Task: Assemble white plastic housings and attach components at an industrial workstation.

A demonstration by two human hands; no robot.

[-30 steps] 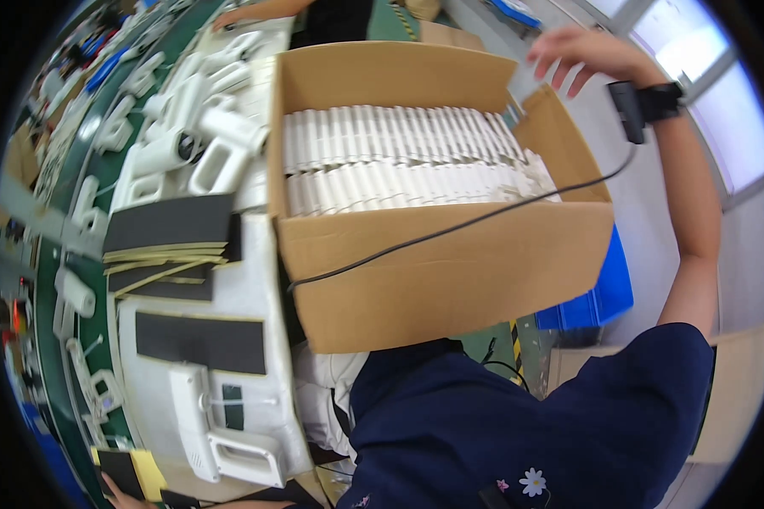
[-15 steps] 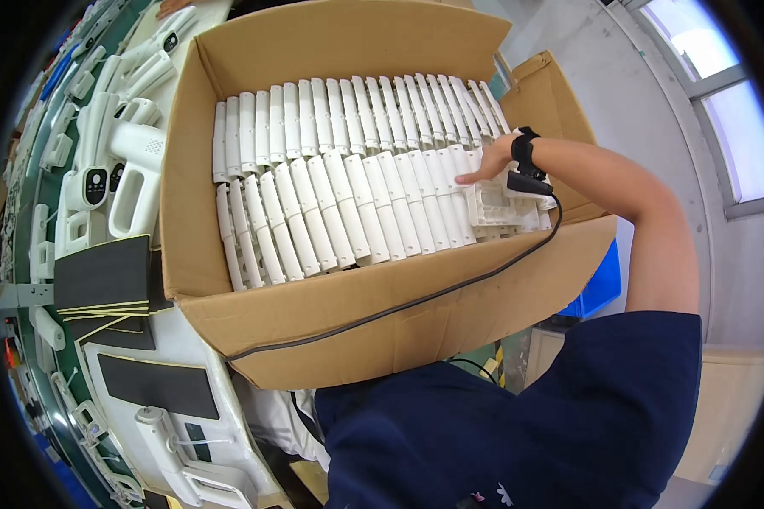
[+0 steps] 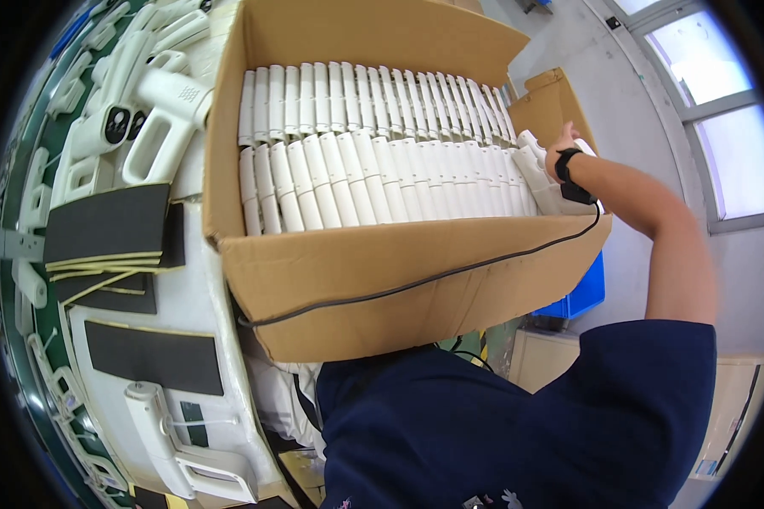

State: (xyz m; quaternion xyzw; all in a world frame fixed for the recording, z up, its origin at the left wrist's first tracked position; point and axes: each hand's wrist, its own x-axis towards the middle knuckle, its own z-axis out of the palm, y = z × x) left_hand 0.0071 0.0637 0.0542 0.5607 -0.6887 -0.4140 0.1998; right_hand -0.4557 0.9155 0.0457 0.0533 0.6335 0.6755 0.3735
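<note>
A large cardboard box [image 3: 407,276] in front of me holds two long rows of white curved plastic housings [image 3: 399,174], packed upright side by side. At the right end of the near row, my right hand [image 3: 562,151] is closed at the top of a tilted white housing [image 3: 539,174]. Part of the fingers is hidden by the hand itself and the white parts. A black wristband with a small dark block [image 3: 579,191] sits on my right wrist, and a black cable [image 3: 416,278] runs from it across the box front. My left hand does not show.
On the left bench, white handheld devices [image 3: 165,119] lie beside stacked dark foam sheets [image 3: 106,225]. Another white device [image 3: 157,441] rests lower down. A green conveyor [image 3: 25,327] runs along the far left. Under the box's right side stands a blue bin [image 3: 587,288].
My right hand has moved rightward, toward the box's right end. White housings there now lean away from the row. The view has shifted, so the box sits higher in the picture.
</note>
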